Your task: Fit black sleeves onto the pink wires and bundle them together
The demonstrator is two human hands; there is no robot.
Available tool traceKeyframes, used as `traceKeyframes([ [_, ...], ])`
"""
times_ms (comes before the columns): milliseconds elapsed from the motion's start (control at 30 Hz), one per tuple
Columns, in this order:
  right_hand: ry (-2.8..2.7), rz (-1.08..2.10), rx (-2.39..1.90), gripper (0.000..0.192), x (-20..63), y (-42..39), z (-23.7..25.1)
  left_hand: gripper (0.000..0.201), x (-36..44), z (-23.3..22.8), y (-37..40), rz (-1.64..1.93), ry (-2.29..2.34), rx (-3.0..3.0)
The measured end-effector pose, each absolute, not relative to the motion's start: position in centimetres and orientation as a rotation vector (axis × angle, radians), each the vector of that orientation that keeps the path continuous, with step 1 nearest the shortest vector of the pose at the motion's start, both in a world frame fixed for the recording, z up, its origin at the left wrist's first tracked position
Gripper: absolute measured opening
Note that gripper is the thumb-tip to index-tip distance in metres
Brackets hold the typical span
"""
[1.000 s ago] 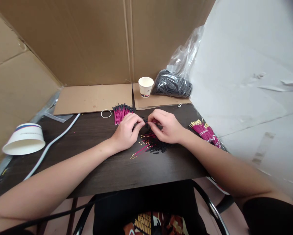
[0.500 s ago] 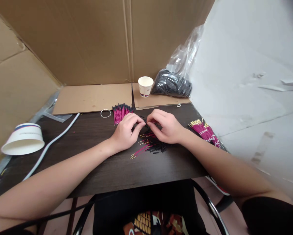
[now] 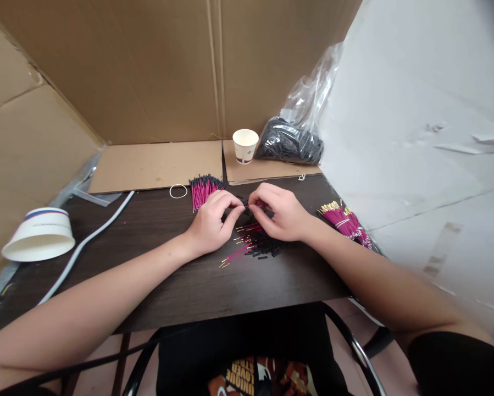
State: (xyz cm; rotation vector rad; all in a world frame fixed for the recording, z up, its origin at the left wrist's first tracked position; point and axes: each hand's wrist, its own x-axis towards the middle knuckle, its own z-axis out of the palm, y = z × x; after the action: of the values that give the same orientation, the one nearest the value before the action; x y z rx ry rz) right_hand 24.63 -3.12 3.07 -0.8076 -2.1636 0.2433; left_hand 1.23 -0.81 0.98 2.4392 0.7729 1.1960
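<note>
My left hand (image 3: 214,223) and my right hand (image 3: 280,213) meet fingertip to fingertip over the dark table (image 3: 168,275). Between the pinched fingers sits a small black sleeve on a thin pink wire (image 3: 247,207); which hand grips which part is too small to tell. Under my hands lies a loose heap of pink wires with gold tips and short black sleeves (image 3: 253,245). A fan of pink wires with black ends (image 3: 203,187) lies just beyond my left hand. Another bundle of gold-tipped pink wires (image 3: 345,220) lies to the right of my right wrist.
A paper cup (image 3: 245,145) and a clear bag of black pieces (image 3: 292,144) stand at the back on cardboard. A white rubber band (image 3: 178,191) lies near the fan. At the left sit an upturned paper bowl (image 3: 40,234) and a white strip (image 3: 85,242). Cardboard walls enclose the table.
Both hands stay pinched together at the same spot; only the fingers shift slightly. The view has drifted a little.
</note>
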Motion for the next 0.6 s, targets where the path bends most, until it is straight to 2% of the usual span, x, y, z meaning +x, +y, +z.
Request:
traceKeyframes([
  [167, -2.168, 0.269, -0.827, 0.011, 24.61, -3.18, 3.13, 0.019, 1.2, 1.14, -0.94, 1.152, 0.811, 2.423],
  [267, -2.142, 0.271, -0.836, 0.011, 24.51, -3.2, 3.29, 0.013, 1.05, 1.21, -1.06, 1.123, 0.832, 2.397],
  [367, -2.078, 0.254, -0.868, 0.009, 24.47, -3.21, 3.55, 0.027, 0.9, 1.25, -1.15, 1.125, 0.841, 2.366],
  [433, -2.044, 0.266, -0.893, 0.007, 24.49, -3.18, 3.67, 0.03, 0.84, 1.27, -1.18, 1.137, 0.856, 2.348],
  [600, -1.924, 0.498, -0.949, 0.008, 24.39, -3.02, 3.34, 0.019, 0.86, 1.24, -1.17, 1.168, 0.844, 2.341],
])
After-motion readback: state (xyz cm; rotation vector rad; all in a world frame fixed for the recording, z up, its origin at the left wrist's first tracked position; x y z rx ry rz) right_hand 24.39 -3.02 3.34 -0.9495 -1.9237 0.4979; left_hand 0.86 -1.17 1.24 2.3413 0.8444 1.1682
